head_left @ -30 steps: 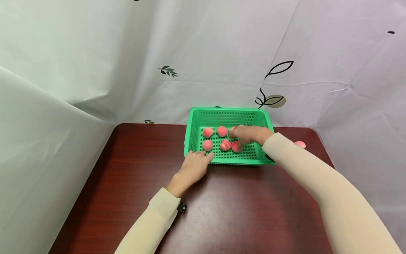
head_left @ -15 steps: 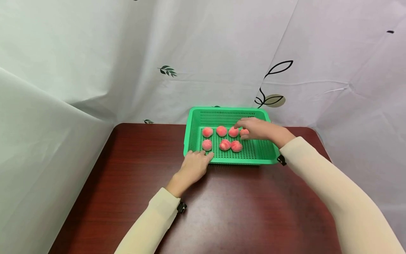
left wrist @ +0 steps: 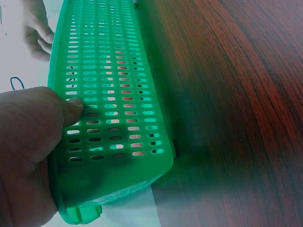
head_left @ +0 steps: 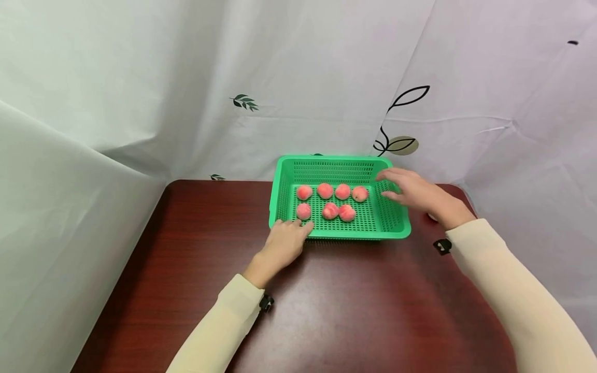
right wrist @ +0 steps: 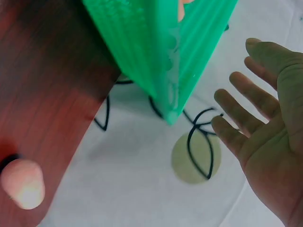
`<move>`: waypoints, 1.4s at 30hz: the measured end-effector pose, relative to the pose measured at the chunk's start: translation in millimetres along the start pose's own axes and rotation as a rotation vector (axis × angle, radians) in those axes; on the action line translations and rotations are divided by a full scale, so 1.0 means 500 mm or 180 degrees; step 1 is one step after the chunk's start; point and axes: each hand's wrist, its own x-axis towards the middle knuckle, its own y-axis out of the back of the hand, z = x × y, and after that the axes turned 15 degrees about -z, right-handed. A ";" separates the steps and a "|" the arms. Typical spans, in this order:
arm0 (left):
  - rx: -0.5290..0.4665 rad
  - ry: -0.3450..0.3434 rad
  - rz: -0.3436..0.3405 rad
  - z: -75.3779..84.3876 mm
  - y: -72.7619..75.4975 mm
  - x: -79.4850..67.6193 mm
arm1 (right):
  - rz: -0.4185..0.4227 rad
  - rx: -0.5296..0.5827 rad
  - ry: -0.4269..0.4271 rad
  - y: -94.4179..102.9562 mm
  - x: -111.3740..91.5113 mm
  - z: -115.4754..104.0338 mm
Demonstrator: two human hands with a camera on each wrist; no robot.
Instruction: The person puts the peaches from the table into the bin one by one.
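Note:
A green perforated plastic basket (head_left: 354,234) stands at the far side of the table. Inside it lie several pink-red peaches (head_left: 359,194), spread in a back row and a front row. My left hand (head_left: 285,242) grips the near rim at its left part; in the left wrist view the thumb (left wrist: 72,111) presses the outer wall, while its fingers are hidden behind the rim. Over the basket's right rim hovers my right hand (head_left: 412,192), its fingers spread and loosely bent around nothing. The right wrist view shows that palm (right wrist: 274,151) bare.
Another peach (right wrist: 23,183) lies on the dark red wooden table (right wrist: 52,118) right of the basket, mostly hidden behind my right wrist in the head view. White cloth (head_left: 317,93) with leaf prints hangs behind and at both sides.
My right hand has let go of a peach at the right end of the back row and moved right, out over the basket's rim. My left hand stays on the near rim.

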 end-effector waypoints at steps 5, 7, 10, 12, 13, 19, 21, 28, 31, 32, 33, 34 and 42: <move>-0.0009 0.0000 0.0001 -0.002 -0.001 0.000 | 0.0090 0.0108 -0.0133 -0.010 -0.033 0.023; -0.0012 -0.0003 -0.0011 -0.002 0.000 0.001 | 0.0102 0.0173 -0.0193 -0.016 -0.046 0.031; -0.0025 -0.0007 -0.0048 -0.002 0.002 0.001 | 0.0170 0.0253 -0.0299 -0.026 -0.064 0.045; -0.0040 -0.0012 -0.0070 -0.002 0.002 0.000 | 0.0216 0.0294 -0.0366 -0.032 -0.076 0.055; -0.0048 -0.0014 -0.0066 -0.002 0.002 0.001 | 0.0235 0.0284 -0.0397 -0.035 -0.081 0.061; -0.0090 -0.0044 0.0037 -0.003 0.003 0.000 | 0.0254 0.0191 -0.0611 -0.053 -0.104 0.097; -0.0097 -0.0050 0.0049 -0.003 0.003 0.000 | 0.0255 0.0175 -0.0646 -0.060 -0.110 0.107; -0.0089 -0.0079 0.0104 -0.003 0.001 -0.002 | 0.0131 0.0200 -0.0857 -0.090 -0.127 0.151; -0.0075 -0.0090 0.0114 -0.002 -0.001 -0.003 | 0.0013 0.0245 -0.0989 -0.099 -0.133 0.166; -0.0075 -0.0091 0.0112 -0.002 -0.001 -0.003 | -0.0029 0.0260 -0.1023 -0.102 -0.134 0.171; -0.0075 -0.0091 0.0114 -0.002 -0.001 -0.004 | -0.0075 0.0277 -0.1055 -0.104 -0.136 0.174; -0.0074 -0.0089 0.0116 -0.002 -0.001 -0.004 | -0.0123 0.0282 -0.1086 -0.106 -0.137 0.178; -0.0069 -0.0092 0.0161 -0.002 0.002 -0.004 | -0.0405 0.0416 -0.1288 -0.117 -0.142 0.200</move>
